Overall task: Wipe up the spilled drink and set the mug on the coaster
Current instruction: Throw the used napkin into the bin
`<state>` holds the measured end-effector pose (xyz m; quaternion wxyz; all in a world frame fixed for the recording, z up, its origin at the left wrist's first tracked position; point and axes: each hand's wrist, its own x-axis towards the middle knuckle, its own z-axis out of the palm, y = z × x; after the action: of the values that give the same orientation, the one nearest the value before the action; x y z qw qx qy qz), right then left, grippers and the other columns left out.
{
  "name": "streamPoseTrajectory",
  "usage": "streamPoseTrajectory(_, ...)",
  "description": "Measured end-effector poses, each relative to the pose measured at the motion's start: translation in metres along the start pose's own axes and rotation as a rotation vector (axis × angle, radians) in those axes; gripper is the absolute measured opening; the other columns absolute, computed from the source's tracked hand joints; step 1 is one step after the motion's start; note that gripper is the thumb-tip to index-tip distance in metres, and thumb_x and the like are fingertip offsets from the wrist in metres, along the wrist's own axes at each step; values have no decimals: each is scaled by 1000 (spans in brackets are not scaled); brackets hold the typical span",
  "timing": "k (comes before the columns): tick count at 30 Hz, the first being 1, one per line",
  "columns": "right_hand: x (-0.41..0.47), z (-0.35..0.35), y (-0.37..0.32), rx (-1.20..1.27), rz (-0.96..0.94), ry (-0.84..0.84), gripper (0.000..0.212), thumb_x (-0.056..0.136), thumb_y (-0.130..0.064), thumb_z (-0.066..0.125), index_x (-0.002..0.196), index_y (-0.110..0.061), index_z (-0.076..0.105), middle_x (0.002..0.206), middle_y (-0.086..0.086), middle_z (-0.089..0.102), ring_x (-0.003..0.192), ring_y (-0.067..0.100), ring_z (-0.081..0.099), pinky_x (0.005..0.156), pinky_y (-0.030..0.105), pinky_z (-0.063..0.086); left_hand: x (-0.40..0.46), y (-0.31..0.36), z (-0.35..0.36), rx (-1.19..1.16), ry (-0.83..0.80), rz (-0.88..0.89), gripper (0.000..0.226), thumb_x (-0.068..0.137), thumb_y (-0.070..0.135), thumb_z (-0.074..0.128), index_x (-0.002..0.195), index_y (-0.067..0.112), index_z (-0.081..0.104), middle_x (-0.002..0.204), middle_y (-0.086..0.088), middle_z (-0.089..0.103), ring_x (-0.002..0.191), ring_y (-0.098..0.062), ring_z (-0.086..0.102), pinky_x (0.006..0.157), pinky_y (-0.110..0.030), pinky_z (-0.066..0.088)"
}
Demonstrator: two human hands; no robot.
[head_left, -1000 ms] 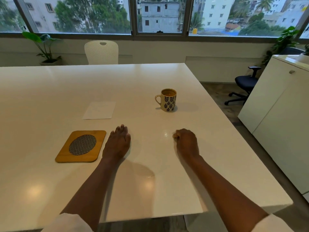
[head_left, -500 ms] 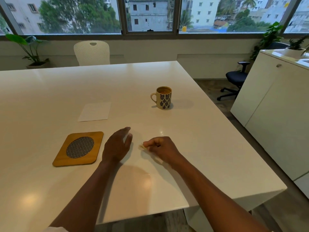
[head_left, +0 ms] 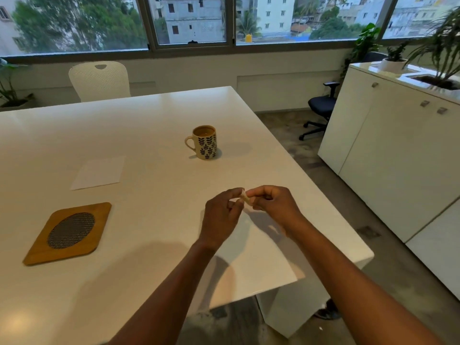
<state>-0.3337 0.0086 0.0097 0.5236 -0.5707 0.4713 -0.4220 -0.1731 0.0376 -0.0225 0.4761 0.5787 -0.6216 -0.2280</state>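
A cream mug (head_left: 204, 142) with a dark leaf pattern stands upright on the white table (head_left: 149, 115), full of brown drink, handle to the left. A wooden coaster (head_left: 68, 232) with a round woven centre lies at the near left, well apart from the mug. A white napkin (head_left: 99, 173) lies flat between them. My left hand (head_left: 221, 215) and my right hand (head_left: 271, 205) meet above the table in front of the mug, both pinching a small pale folded piece (head_left: 246, 197). I cannot make out any spill on the table.
A white chair (head_left: 99, 80) stands at the table's far side. White cabinets (head_left: 398, 150) with potted plants run along the right, and a dark office chair (head_left: 321, 108) sits beyond them. The table's right edge (head_left: 331, 210) is close to my right hand.
Both hands have lifted off the table and come together; the right hand carried the small pale piece toward the left hand, which now pinches it too. My view has turned left.
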Motion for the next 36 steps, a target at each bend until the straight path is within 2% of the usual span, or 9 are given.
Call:
streamPoseTrajectory(3, -6, -45, 1, -20, -2, 32, 13, 84, 1, 70, 95, -4, 76, 90, 12, 76, 80, 19, 72, 77, 29, 60, 3, 22, 42, -7, -13, 0, 29, 88, 16, 62, 115, 20, 71, 109, 9, 73, 84, 7, 66, 75, -2, 43)
streamPoseTrajectory(7, -11, -110, 3, -16, 1, 72, 12, 82, -5, 74, 95, -6, 76, 91, 12, 76, 83, 23, 73, 76, 26, 61, 9, 56, 103, -41, -9, 20, 21, 88, 19, 63, 107, 23, 72, 104, 9, 73, 83, -1, 67, 73, -4, 44)
streamPoseTrajectory(12, -19, -191, 16, 25, 0, 107, 13, 84, -4, 71, 91, -14, 76, 90, 13, 76, 81, 21, 72, 77, 28, 60, 15, 98, 176, -25, -19, 67, 12, 89, 23, 64, 96, 21, 73, 93, 6, 73, 83, -11, 66, 74, -30, 52)
streamPoseTrajectory(15, -26, -235, 28, 81, 12, 122, 14, 87, -3, 68, 94, -12, 75, 88, 10, 76, 80, 19, 72, 72, 25, 58, 15, 120, 215, 0, -20, 69, 13, 89, 27, 67, 95, 18, 74, 91, 4, 73, 82, -13, 66, 75, -34, 51)
streamPoseTrajectory(22, -45, -313, 60, 156, 48, 148, 15, 90, -5, 64, 99, -13, 72, 89, 8, 75, 76, 17, 70, 75, 27, 59, -3, 158, 300, -141, -15, -99, 7, 87, 21, 69, 94, 22, 68, 83, 9, 69, 72, -1, 62, 63, -9, 44)
streamPoseTrajectory(26, -54, -344, 91, 73, 76, 160, 17, 85, -7, 71, 100, -14, 73, 93, 15, 75, 79, 18, 70, 72, 27, 59, -24, 159, 349, -170, -33, -278, 5, 88, 21, 67, 93, 22, 67, 77, 11, 66, 70, -2, 63, 60, -17, 48)
streamPoseTrajectory(29, -57, -358, 126, 25, 140, 179, 16, 83, -7, 73, 97, -16, 75, 92, 19, 74, 77, 26, 70, 74, 34, 59, -38, 145, 379, -115, -54, -382, 3, 88, 19, 67, 91, 21, 66, 70, 18, 56, 63, 4, 54, 52, -6, 38)
streamPoseTrajectory(32, -60, -361, 164, 5, 219, 185, 19, 82, -6, 74, 93, -22, 76, 92, 15, 76, 84, 31, 72, 78, 39, 59, -48, 119, 399, -42, -134, -472, 6, 87, 19, 68, 93, 18, 69, 77, 10, 64, 68, -4, 58, 56, -12, 42)
streamPoseTrajectory(36, -57, -361, 210, -151, 307, 228, 27, 85, -3, 72, 82, -30, 74, 80, 4, 75, 73, 26, 73, 72, 43, 61, -57, 82, 418, -22, -252, -530, 12, 85, 17, 70, 97, 14, 70, 87, 0, 70, 80, -14, 64, 74, -28, 50)
